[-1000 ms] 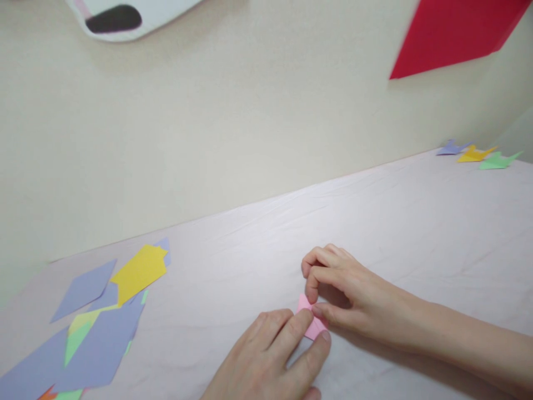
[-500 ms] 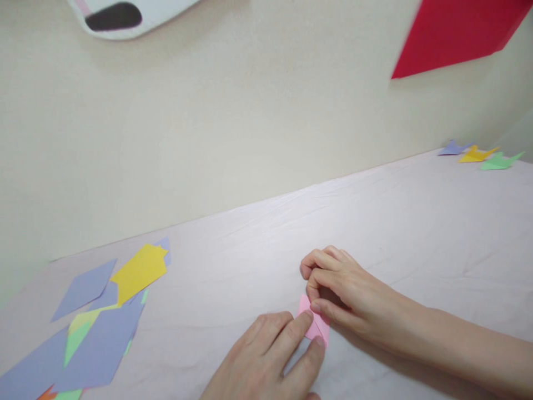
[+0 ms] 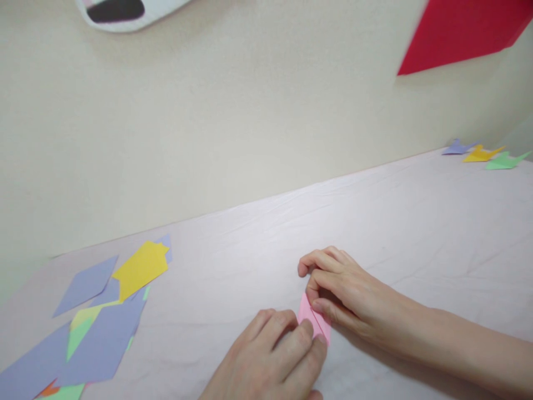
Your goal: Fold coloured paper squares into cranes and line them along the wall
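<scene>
A small folded pink paper (image 3: 313, 321) lies on the pale tablecloth (image 3: 416, 233) near the bottom middle. My left hand (image 3: 272, 361) comes in from below, its fingers bent together and pinching the paper's lower left edge. My right hand (image 3: 341, 291) reaches in from the right, fingers curled, with thumb and forefinger pressed on the paper's upper right side. Both hands touch each other over the paper, and most of it is hidden beneath the fingers.
Loose sheets lie at the left: lilac paper (image 3: 100, 344), a yellow sheet (image 3: 139, 268), green and orange bits. Three folded paper shapes, lilac (image 3: 457, 148), yellow (image 3: 479, 154) and green (image 3: 504, 161), sit far right. A red sheet (image 3: 458, 30) hangs on the cream wall.
My left fingers have curled tighter over the pink paper, thumb drawn in under them. The right hand stays nearly in place. The paper looks a little narrower and more upright.
</scene>
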The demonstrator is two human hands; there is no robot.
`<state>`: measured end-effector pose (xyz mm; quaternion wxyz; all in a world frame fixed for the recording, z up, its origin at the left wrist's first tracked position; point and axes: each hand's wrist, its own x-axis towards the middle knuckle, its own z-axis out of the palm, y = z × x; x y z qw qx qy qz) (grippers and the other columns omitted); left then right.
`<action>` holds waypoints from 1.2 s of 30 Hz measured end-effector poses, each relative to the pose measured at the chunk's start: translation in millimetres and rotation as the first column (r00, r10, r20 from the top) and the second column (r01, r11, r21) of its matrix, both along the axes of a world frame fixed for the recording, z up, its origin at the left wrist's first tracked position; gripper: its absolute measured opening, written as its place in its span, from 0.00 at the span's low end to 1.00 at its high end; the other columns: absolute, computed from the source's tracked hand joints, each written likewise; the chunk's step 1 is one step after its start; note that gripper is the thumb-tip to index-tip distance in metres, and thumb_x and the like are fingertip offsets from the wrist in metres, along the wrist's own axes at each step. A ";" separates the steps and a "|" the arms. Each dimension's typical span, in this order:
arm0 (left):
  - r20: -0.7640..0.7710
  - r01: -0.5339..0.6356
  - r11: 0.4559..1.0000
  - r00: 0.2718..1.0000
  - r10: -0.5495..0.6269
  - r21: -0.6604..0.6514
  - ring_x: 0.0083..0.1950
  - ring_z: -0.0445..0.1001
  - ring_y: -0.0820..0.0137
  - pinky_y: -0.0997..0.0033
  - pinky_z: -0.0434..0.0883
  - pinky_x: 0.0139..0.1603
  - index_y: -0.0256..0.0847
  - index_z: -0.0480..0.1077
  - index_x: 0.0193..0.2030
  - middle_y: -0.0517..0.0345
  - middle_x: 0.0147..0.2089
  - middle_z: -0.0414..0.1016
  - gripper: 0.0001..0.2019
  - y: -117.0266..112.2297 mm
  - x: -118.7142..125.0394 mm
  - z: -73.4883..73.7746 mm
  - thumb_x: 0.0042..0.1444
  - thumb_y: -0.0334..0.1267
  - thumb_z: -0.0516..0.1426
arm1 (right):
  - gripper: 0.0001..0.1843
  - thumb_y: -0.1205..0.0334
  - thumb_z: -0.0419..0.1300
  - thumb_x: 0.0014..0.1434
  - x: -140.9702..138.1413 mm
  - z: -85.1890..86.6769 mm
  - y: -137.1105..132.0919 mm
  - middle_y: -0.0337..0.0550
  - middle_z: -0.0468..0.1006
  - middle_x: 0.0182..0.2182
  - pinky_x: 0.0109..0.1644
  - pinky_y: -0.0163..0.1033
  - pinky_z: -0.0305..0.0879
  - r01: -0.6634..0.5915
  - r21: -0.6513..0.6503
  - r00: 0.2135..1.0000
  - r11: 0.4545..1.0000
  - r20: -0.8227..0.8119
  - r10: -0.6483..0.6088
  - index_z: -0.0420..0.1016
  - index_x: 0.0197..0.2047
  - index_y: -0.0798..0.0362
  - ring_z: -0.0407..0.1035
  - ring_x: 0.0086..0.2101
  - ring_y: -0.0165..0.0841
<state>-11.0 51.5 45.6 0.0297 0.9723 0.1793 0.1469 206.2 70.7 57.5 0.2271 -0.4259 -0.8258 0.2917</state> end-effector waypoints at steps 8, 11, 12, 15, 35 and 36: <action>0.000 -0.003 0.999 1.000 0.003 0.051 0.44 0.67 0.63 0.63 0.69 0.43 0.32 0.68 0.56 0.54 0.48 0.74 0.18 -0.1 0.7 -3.3 0.70 0.42 0.48 | 0.10 0.77 0.55 0.59 -0.3 -3.6 -3.1 0.46 0.72 0.44 0.50 0.47 0.63 0.030 0.001 0.999 1.000 -0.032 -0.030 0.69 0.30 0.53 0.64 0.46 0.40; 0.002 0.007 0.999 1.000 -0.007 0.043 0.44 0.66 0.63 0.63 0.68 0.43 0.33 0.69 0.54 0.54 0.48 0.74 0.17 -0.7 1.2 -3.6 0.67 0.43 0.52 | 0.11 0.78 0.55 0.58 -1.1 -4.2 -3.5 0.46 0.72 0.44 0.50 0.48 0.63 0.039 0.011 0.999 0.999 -0.033 -0.038 0.69 0.30 0.53 0.64 0.46 0.40; -0.001 0.010 0.999 1.000 -0.010 0.038 0.43 0.65 0.63 0.63 0.68 0.42 0.33 0.69 0.54 0.55 0.48 0.74 0.17 -1.0 1.3 -3.6 0.66 0.43 0.54 | 0.11 0.78 0.55 0.58 -1.4 -4.1 -3.6 0.46 0.72 0.44 0.49 0.48 0.63 0.036 0.011 0.999 0.999 -0.031 -0.036 0.69 0.30 0.53 0.64 0.46 0.40; -0.012 0.001 0.999 1.000 -0.001 0.032 0.42 0.64 0.63 0.62 0.68 0.41 0.32 0.69 0.53 0.55 0.48 0.73 0.19 -1.5 1.6 -3.2 0.62 0.44 0.59 | 0.11 0.77 0.55 0.59 -2.2 -3.4 -4.1 0.46 0.72 0.44 0.49 0.48 0.63 0.038 0.009 0.999 0.999 -0.028 -0.037 0.70 0.30 0.53 0.64 0.46 0.40; 0.083 -0.003 0.983 0.997 -0.012 0.182 0.39 0.65 0.65 0.61 0.62 0.39 0.34 0.72 0.53 0.55 0.46 0.73 0.23 1.2 4.1 -3.1 0.72 0.44 0.40 | 0.11 0.75 0.53 0.61 -4.2 -6.3 -5.1 0.47 0.73 0.44 0.48 0.48 0.65 0.045 0.067 0.999 0.997 -0.029 -0.043 0.69 0.31 0.53 0.64 0.45 0.40; 0.085 -0.002 0.983 0.996 -0.013 0.182 0.39 0.65 0.65 0.61 0.62 0.39 0.34 0.72 0.53 0.55 0.46 0.73 0.23 1.3 4.1 -3.2 0.72 0.43 0.40 | 0.11 0.75 0.53 0.61 -4.2 -6.5 -5.1 0.47 0.73 0.44 0.48 0.47 0.65 0.045 0.069 0.999 0.997 -0.029 -0.043 0.69 0.31 0.52 0.64 0.45 0.40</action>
